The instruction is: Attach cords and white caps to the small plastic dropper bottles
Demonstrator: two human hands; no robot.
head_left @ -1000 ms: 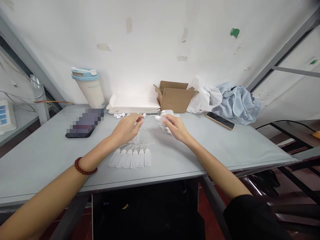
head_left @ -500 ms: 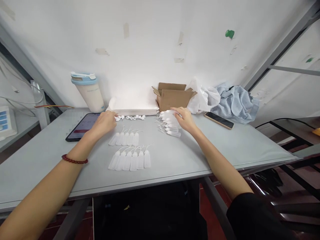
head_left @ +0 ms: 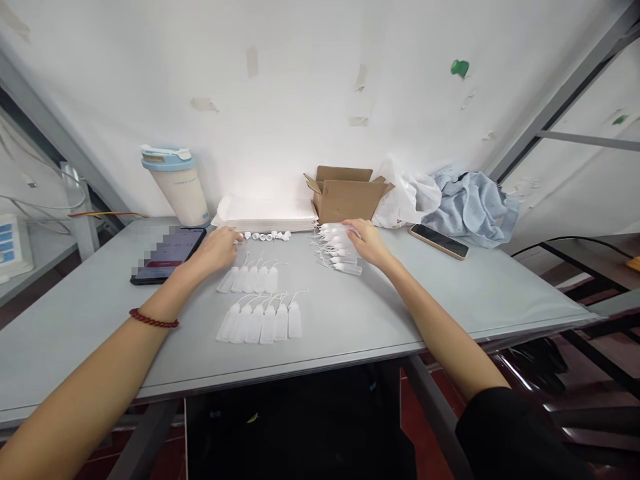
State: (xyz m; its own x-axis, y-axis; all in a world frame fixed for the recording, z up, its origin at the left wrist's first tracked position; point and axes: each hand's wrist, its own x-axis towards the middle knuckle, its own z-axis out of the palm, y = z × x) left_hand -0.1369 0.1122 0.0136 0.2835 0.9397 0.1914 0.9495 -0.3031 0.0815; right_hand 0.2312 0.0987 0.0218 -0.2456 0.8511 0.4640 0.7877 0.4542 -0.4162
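My left hand point(head_left: 220, 248) is at the left end of a row of small white caps point(head_left: 267, 236), its fingers closed together; what they hold, if anything, is too small to name. My right hand point(head_left: 367, 241) rests at the top of a pile of clear bottles point(head_left: 345, 252) with white caps and thin strings, its fingers closed round the end of the upper bottle. Between and nearer to me, two rows of similar bottles lie flat, a back row point(head_left: 257, 280) and a front row point(head_left: 261, 323), strings pointing away from me.
Behind stand a blue-lidded cup point(head_left: 180, 190), a stack of white sheets point(head_left: 270, 213), an open cardboard box point(head_left: 347, 200) and a plastic bag point(head_left: 407, 197). Phones lie at left point(head_left: 173, 253) and right point(head_left: 439, 241), near a blue cloth point(head_left: 473, 207).
My left hand has moved slightly right and toward me, over the left end of the caps. My right hand has shifted slightly toward me at the bottle pile.
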